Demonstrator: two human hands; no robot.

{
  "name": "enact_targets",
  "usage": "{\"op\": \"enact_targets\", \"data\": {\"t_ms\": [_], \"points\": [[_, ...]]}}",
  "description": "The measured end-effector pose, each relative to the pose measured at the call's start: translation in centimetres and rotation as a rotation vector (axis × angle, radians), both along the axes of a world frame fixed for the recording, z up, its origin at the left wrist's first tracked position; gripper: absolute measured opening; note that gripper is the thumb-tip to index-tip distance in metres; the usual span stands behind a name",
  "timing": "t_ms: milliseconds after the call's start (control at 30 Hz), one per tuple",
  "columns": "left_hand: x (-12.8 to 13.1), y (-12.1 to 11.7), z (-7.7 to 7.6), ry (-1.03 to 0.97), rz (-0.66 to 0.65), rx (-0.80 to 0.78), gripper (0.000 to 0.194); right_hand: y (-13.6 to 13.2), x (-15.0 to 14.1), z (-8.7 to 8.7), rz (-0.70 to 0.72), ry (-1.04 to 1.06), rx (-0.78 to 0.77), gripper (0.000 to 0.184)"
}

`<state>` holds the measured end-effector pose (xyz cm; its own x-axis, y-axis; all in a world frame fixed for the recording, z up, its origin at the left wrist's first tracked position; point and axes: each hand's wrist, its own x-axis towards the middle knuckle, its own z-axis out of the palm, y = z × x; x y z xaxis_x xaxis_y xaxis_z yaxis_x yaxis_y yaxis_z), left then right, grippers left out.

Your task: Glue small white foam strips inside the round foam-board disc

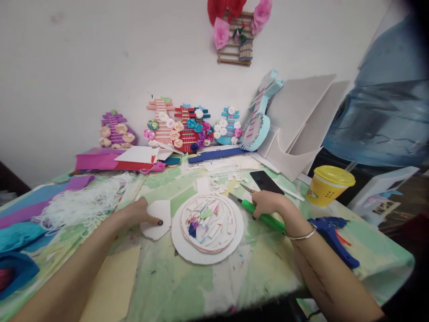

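We find the left hand with its thumb over the white card and its other fingers at the card's left edge, holding it on the tabletop, just left of the disc. Scraps lie on the disc. We note the right hand to the disc's right, fingers curled over the green tool, beside the scissors; we cannot tell whether they grip either. The phone lies just beyond this hand.

Table (mottled green) bears white disc, phone, string.
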<state>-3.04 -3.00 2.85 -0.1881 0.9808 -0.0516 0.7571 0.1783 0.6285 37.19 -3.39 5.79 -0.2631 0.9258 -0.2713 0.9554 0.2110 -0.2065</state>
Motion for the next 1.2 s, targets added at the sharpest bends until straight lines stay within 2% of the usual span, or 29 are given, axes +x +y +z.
{"op": "enact_targets", "data": {"t_ms": [67, 167, 233, 300, 367, 400, 433, 500, 600, 700, 833, 1033, 1200], "points": [[0.3, -0.6, 1.0, 0.058, 0.013, -0.096, 0.042, 0.2, 0.5, 0.2, -0.011, 0.101, 0.006, 0.011], [0.1, -1.5, 2.3, -0.152, 0.054, -0.137, 0.037, 0.3, 0.8, 0.4, -0.031, 0.266, 0.052, 0.013], [0.1, -1.7, 2.6, -0.353, 0.11, -0.03, 0.037, 0.3, 0.4, 0.3, -0.039, 0.349, 0.122, 0.016], [0.5, -1.4, 2.6, -0.589, 0.157, 0.189, 0.033, 0.3, -0.4, 0.0, -0.036, 0.396, 0.191, 0.016], [1.7, -1.2, 2.3, -0.819, 0.175, 0.393, 0.023, 0.3, -1.3, -0.3, -0.022, 0.42, 0.243, 0.016], [2.5, -1.1, 2.2, -0.892, 0.168, 0.431, 0.017, 0.2, -1.8, -0.4, -0.009, 0.427, 0.261, 0.016], [3.6, -1.2, 2.0, -0.938, 0.159, 0.44, 0.01, 0.1, -2.3, -0.4, 0.003, 0.43, 0.274, 0.016], [5.8, -1.5, 1.8, -1.17, 0.088, 0.345, 0.003, -0.3, -3.3, -0.5, 0.024, 0.437, 0.315, 0.016], [8.5, -2.4, 1.5, -1.337, -0.018, 0.221, 0.005, -1.3, -4.6, -0.4, 0.097, 0.463, 0.429, 0.017], [9.8, -3.2, 1.2, -1.394, -0.094, 0.169, 0.004, -2.2, -5.6, -0.3, 0.234, 0.53, 0.478, 0.019], [10.0, -3.5, 0.7, -1.384, -0.076, 0.14, 0.005, -2.9, -6.1, -0.5, 0.392, 0.545, 0.464, 0.027], [10.1, -3.5, 0.5, -1.421, -0.045, 0.113, 0.01, -3.1, -6.4, -0.6, 0.444, 0.524, 0.47, 0.028], [10.1, -3.6, 0.2, -1.416, -0.106, 0.115, 0.01, -3.3, -6.7, -0.6, 0.441, 0.473, 0.468, 0.031]]}}
